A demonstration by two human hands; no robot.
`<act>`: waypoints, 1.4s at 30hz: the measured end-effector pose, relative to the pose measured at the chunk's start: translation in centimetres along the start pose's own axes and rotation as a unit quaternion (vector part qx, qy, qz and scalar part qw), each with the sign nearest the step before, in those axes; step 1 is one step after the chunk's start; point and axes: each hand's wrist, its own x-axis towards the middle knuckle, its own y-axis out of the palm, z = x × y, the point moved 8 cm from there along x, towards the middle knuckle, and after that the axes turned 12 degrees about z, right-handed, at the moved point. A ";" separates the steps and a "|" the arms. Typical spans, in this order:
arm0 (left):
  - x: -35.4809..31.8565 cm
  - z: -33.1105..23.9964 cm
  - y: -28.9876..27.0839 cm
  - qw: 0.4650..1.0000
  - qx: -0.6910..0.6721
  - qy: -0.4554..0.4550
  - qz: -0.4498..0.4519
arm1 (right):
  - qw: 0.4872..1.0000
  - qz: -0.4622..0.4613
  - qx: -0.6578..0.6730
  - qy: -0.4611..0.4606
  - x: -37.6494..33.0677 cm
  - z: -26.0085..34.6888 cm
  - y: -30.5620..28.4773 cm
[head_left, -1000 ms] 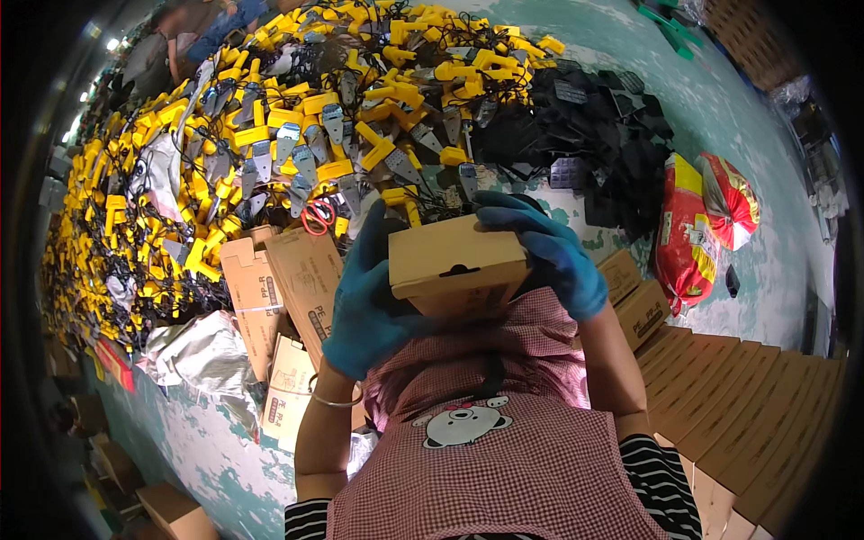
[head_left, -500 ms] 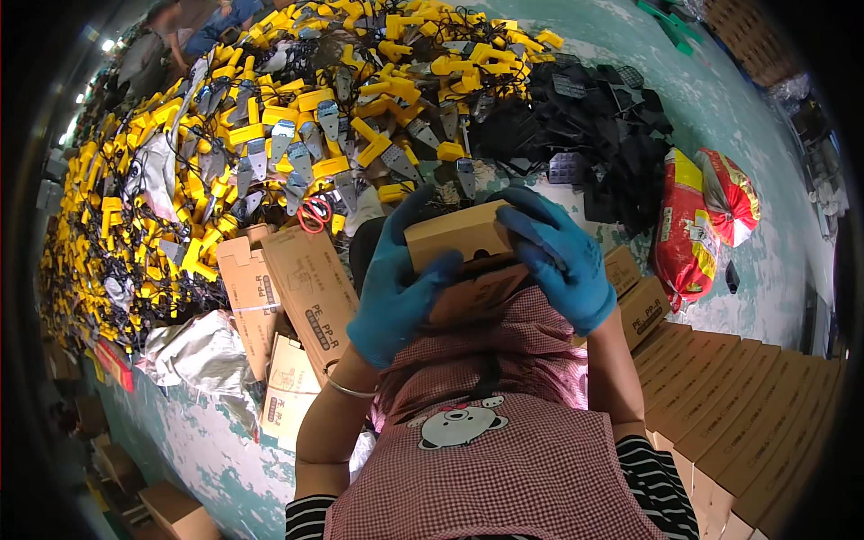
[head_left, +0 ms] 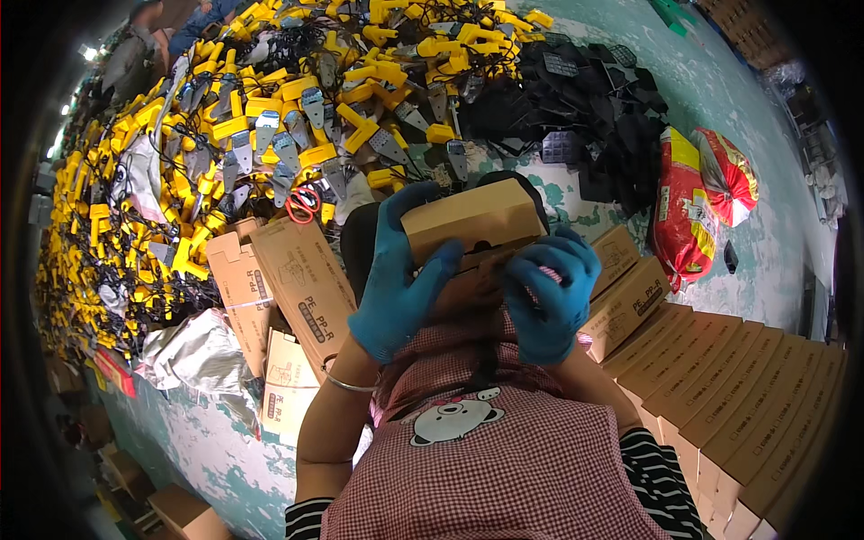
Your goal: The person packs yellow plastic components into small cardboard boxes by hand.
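Floor (head_left: pixel 720 117) is carpeted with yellow clamps (head_left: pixel 270 99). Both gloved hands, left hand (head_left: pixel 396 288) and right hand (head_left: pixel 549 297), clamp the small cardboard box (head_left: pixel 472 220) over the lap (flap half-closed): a loose grip risks it slipping or the flap buckling.

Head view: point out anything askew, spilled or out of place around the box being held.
The red-handled scissors lie half buried at the edge of the sprawling heap of yellow-and-metal parts. The flat brown cardboard cartons beside the left hand lie fanned out unevenly, unlike the neat row of closed boxes on the right.
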 end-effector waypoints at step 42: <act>-1.2 2.0 -1.4 0.987 -0.139 -0.054 -0.066 | 0.987 0.106 -0.114 -0.034 1.6 1.3 3.0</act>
